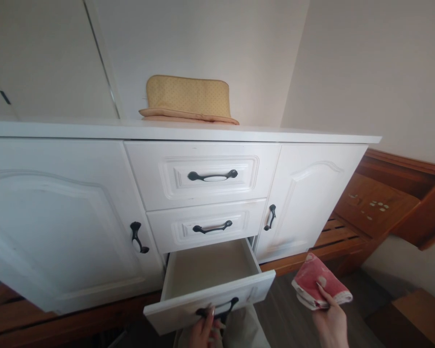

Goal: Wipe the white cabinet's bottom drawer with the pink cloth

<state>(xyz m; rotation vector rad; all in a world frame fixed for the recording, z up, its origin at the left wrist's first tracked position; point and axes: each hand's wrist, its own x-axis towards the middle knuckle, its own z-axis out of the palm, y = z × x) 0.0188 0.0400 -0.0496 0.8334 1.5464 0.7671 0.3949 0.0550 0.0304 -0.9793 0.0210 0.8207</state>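
A white cabinet [58,212] has three drawers in its middle. The bottom drawer [210,285] stands pulled out and looks empty inside. My left hand [205,331] has its fingers curled round that drawer's black handle [226,309]. My right hand [329,321] is to the right of the drawer and holds a folded red cloth with white spots [317,280] between thumb and fingers, above the floor.
The two upper drawers [203,176] and both cabinet doors are closed. A yellow dotted cushion [188,99] lies on the cabinet top against the wall. A wooden bench [377,208] stands to the right, and dark wood flooring [290,314] lies below.
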